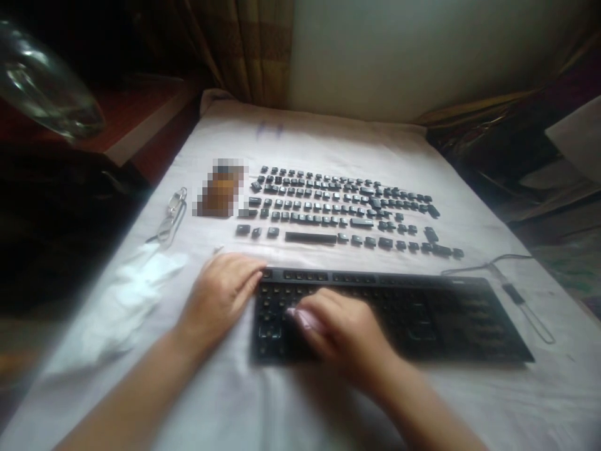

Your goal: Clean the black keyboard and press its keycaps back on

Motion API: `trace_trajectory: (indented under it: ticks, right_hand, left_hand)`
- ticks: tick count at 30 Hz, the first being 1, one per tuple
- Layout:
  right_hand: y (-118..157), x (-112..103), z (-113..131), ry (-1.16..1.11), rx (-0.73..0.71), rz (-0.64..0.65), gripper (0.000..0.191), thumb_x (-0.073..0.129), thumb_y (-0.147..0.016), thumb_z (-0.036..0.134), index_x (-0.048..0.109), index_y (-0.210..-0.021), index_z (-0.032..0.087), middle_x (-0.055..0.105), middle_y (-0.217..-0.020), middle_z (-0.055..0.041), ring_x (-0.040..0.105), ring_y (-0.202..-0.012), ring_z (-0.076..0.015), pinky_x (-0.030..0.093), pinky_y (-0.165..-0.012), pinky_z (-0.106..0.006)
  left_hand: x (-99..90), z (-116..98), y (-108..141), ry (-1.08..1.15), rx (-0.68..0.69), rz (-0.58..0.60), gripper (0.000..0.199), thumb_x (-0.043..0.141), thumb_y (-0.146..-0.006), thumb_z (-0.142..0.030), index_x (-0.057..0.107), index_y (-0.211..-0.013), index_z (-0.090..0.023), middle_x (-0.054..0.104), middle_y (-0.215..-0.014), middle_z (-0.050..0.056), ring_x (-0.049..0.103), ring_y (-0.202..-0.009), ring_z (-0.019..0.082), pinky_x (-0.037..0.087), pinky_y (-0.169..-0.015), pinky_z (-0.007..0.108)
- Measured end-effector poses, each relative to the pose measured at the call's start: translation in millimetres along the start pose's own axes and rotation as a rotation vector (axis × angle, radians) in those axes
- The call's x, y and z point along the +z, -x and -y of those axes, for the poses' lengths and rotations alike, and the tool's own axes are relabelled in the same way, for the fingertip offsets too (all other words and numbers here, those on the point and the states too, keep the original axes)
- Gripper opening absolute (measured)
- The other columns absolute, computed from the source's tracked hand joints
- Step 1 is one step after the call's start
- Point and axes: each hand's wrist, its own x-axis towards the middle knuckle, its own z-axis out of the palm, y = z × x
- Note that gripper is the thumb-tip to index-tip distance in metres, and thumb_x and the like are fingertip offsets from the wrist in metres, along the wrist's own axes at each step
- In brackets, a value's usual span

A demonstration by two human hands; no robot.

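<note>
A black keyboard base (451, 319) with its keycaps off lies on a white cloth surface. My right hand (345, 326) is over its left part, fingers closed round a small pinkish cloth (307, 318) that touches the base. My left hand (223, 288) rests at the base's upper left corner, its fingers together against the edge; whether they grip it is hard to tell. Beyond the base, loose black keycaps (319, 205) lie in several rows, with a long space bar (310, 237) in the nearest row.
Eyeglasses (174, 210) and a crumpled white cloth (126, 300) lie at the left. Near them is a blurred-out brown object (220, 191). A cable with a dark piece (514, 293) lies at the right. A clear glass-like object (51, 88) is at the upper left.
</note>
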Motion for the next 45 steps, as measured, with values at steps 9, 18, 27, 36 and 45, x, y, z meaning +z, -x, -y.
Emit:
trace_trajectory:
  ticks: [9,18,27,36,45]
  right_hand:
    - [-9.3,5.1,1.1,0.241,-0.085,0.038,0.020,0.052,-0.095,0.022,0.063,-0.079,0.020,0.063,-0.068,-0.0003,0.056,-0.056,-0.0118,0.036,-0.055,-0.024]
    - [6.9,-20.1,-14.0,0.312,-0.073,0.069,0.021,0.050,-0.095,0.021,0.066,-0.081,0.020,0.064,-0.067,-0.0013,0.057,-0.055,-0.0126,0.036,-0.053,-0.025]
    - [1.3,3.7,16.8,0.113,-0.095,0.021,0.020,0.050,-0.096,0.021,0.067,-0.085,0.020,0.064,-0.069,-0.0005,0.056,-0.059,-0.0114,0.038,-0.056,-0.023]
    - [2.4,-0.7,13.9,0.184,-0.103,0.058,0.020,0.051,-0.094,0.019,0.066,-0.081,0.020,0.063,-0.066,0.0000,0.055,-0.056,-0.0117,0.036,-0.055,-0.024]
    - [10.1,10.5,28.7,0.128,-0.139,0.090,0.021,0.051,-0.095,0.021,0.067,-0.082,0.021,0.061,-0.065,0.0006,0.052,-0.055,-0.0123,0.034,-0.054,-0.025]
  left_hand:
    - [2.3,-1.1,0.4,0.027,-0.034,-0.002,0.028,0.047,-0.099,-0.030,0.072,-0.108,-0.022,0.076,-0.104,0.005,0.067,-0.100,0.022,0.049,-0.096,0.041]
    - [1.1,-0.5,-0.9,0.055,-0.046,0.018,0.028,0.048,-0.098,-0.032,0.072,-0.107,-0.022,0.076,-0.102,0.005,0.068,-0.097,0.022,0.051,-0.094,0.043]
    - [1.6,-2.0,-1.1,0.102,-0.090,0.020,0.027,0.049,-0.097,-0.032,0.072,-0.106,-0.021,0.076,-0.103,0.004,0.067,-0.099,0.021,0.049,-0.096,0.041]
    - [2.9,-1.6,-0.6,0.081,-0.062,0.001,0.023,0.051,-0.097,-0.031,0.071,-0.104,-0.021,0.076,-0.101,0.003,0.067,-0.097,0.020,0.049,-0.094,0.039]
    - [3.2,-1.7,-0.8,0.071,-0.064,0.011,0.024,0.050,-0.098,-0.031,0.071,-0.106,-0.021,0.076,-0.102,0.002,0.066,-0.098,0.020,0.048,-0.094,0.039]
